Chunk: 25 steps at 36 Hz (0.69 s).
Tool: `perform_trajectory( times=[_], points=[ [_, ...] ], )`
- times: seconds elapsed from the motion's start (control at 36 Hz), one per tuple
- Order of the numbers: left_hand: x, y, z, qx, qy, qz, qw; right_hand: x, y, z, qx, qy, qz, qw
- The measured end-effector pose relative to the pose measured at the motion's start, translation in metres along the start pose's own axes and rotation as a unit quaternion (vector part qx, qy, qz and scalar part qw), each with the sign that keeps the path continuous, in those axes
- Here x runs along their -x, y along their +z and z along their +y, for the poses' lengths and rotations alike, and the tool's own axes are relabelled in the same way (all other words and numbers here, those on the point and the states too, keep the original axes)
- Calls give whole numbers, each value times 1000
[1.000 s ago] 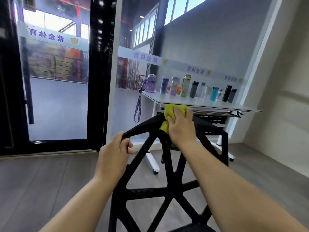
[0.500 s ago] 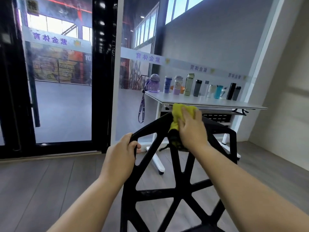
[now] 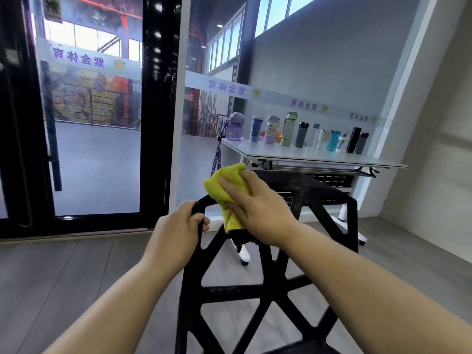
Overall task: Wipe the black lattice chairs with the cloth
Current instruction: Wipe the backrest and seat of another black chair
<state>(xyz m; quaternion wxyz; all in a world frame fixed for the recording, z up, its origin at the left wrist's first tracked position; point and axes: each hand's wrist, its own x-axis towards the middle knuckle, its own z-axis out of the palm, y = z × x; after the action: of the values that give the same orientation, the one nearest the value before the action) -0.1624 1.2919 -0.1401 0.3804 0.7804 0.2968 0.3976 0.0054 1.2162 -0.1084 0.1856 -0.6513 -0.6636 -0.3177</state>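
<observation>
Black lattice chair (image 3: 245,290) stands on the grey plank floor (image 3: 63,277), backrest nearest the viewer. Left hand (image 3: 176,236) grips the upper left corner of the backrest, fingers (image 3: 198,222) curled round the rail. Right hand (image 3: 260,210) presses a yellow cloth (image 3: 224,180) onto the top rail just beside it, fingers together and flat, thumb lying on the cloth. The cloth drapes over the rail (lower edge hangs down). Behind the chair: white bench (image 3: 319,155) carrying a row of drinking bottles (image 3: 288,129).
</observation>
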Motion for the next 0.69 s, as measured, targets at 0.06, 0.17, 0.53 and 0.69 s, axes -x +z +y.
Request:
perform_trajectory(
  times=[0.06, 0.17, 0.53, 0.69],
  points=[
    [-3, 0, 2, -18, 0, -4, 1000, -2, -5, 20, 34, 81, -23, 996],
    [-9, 0, 6, -77, 6, -21, 997, 9, -15, 66, 53, 270, -43, 961],
    [-52, 42, 60, -366, 97, -15, 925, 23, -25, 102, 25, 408, -22, 912],
    [-55, 57, 34, -385, 122, 105, 909, 7, -7, 70, -2, 268, -29, 963]
  ],
)
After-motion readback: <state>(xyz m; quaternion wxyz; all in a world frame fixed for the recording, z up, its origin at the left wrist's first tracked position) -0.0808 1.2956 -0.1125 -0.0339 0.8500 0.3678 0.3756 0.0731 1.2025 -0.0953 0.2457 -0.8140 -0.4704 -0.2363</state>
